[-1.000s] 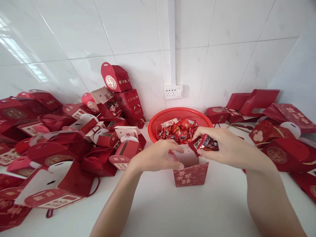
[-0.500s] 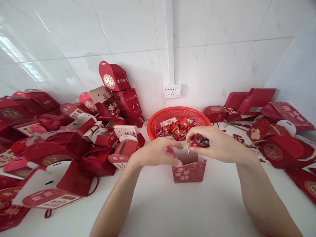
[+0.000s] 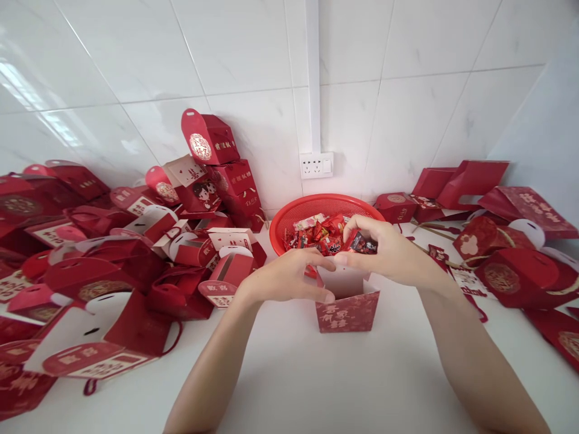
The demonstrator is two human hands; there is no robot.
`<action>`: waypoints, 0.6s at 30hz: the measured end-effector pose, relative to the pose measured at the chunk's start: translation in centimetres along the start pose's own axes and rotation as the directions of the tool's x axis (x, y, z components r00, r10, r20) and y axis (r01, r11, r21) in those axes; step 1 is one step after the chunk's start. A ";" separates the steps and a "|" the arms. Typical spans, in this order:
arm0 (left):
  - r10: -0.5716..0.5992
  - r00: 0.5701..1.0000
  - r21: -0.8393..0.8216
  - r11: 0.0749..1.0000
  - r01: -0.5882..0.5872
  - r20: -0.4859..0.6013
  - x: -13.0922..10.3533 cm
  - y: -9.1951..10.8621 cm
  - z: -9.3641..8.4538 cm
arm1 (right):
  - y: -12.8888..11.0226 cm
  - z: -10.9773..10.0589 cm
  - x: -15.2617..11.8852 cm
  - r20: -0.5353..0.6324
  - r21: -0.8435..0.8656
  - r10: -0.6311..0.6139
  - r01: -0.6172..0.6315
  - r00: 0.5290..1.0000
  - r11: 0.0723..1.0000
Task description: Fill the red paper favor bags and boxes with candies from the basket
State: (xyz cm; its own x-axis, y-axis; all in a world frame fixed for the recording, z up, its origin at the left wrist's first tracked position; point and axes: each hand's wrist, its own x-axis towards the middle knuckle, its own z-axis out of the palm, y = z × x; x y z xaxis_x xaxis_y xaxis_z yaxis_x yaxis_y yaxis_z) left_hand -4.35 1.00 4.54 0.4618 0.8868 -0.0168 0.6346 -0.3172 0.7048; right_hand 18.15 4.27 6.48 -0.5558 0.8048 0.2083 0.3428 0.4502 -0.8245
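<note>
A red paper box (image 3: 347, 313) stands upright with its top open on the white table. My left hand (image 3: 289, 277) grips its left side, the thumb at the front rim. Above the box's back right, my right hand (image 3: 389, 250) holds a dark-and-red candy packet (image 3: 363, 244) between thumb and fingers. Behind both hands sits a red plastic basket (image 3: 289, 212) with wrapped candies (image 3: 332, 226) in it. The inside bottom of the box is hidden.
Many red gift boxes (image 3: 136, 328) lie piled on the left, with a stack (image 3: 212, 138) against the tiled wall. More red boxes (image 3: 515, 277) and cords lie on the right. A socket (image 3: 316, 165) is on the wall behind the basket.
My right hand has moved left and slightly up, toward the basket, still with the packet. A card and a cord on the right now show more. My left hand has stayed at the box.
</note>
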 end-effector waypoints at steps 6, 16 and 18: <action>-0.025 1.000 -0.040 0.999 0.025 0.007 0.0 -0.3 0.0 | 0.0 -0.8 -0.2 0.185 0.089 0.016 -0.033 0.983 0.995; 0.010 0.998 -0.017 1.000 -0.009 0.054 0.2 -0.1 -0.3 | -0.5 -1.4 -1.0 0.230 -0.101 -0.077 0.102 0.970 0.990; 0.037 0.998 0.001 0.999 -0.037 0.057 0.2 -0.3 -0.3 | -0.4 -1.8 -1.2 0.145 -0.102 -0.105 0.121 0.984 0.987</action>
State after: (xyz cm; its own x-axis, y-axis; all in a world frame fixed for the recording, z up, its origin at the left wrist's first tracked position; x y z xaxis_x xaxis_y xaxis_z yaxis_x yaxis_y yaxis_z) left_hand -4.62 1.33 4.57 0.5198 0.8537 -0.0312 0.6175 -0.3503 0.7043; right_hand 19.99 3.84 7.48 -0.6927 0.6882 0.2156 0.3487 0.5813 -0.7352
